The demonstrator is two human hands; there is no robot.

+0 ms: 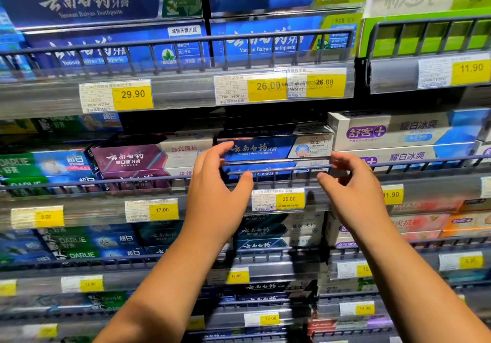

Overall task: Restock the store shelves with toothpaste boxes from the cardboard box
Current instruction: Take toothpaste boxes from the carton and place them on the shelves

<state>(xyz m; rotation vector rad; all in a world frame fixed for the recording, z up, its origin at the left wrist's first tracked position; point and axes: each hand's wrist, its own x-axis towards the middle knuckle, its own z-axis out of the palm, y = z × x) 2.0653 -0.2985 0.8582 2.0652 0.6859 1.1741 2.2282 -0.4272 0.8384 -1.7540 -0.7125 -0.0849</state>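
1. Here, in the head view, the blue rectangular cardboard toothpaste box [261, 150] lies lengthwise on the middle shelf. It rests on top of a second blue box [265, 178] of the same kind, just behind the dark wire rail [279, 169].
2. The left hand [216, 183] is loosely spread. Its fingers touch the left end of the box and the thumb is near the rail below; it clamps nothing.
3. The right hand [353, 183] is at the right end with curled fingers. I cannot tell whether it pinches the box, the rail or nothing.
4. To do this step well, I think both hands should press the two ends evenly, so that the box sits square, label to the front, flush with the one under it.
5. Purple toothpaste boxes [127, 159] stand just to the left, white toothpaste boxes [398, 130] just beside on the right, and a yellow price tag [289, 198] hangs below.
6. The rail and these close neighbours leave little room for the fingers. The supply carton is not in view.
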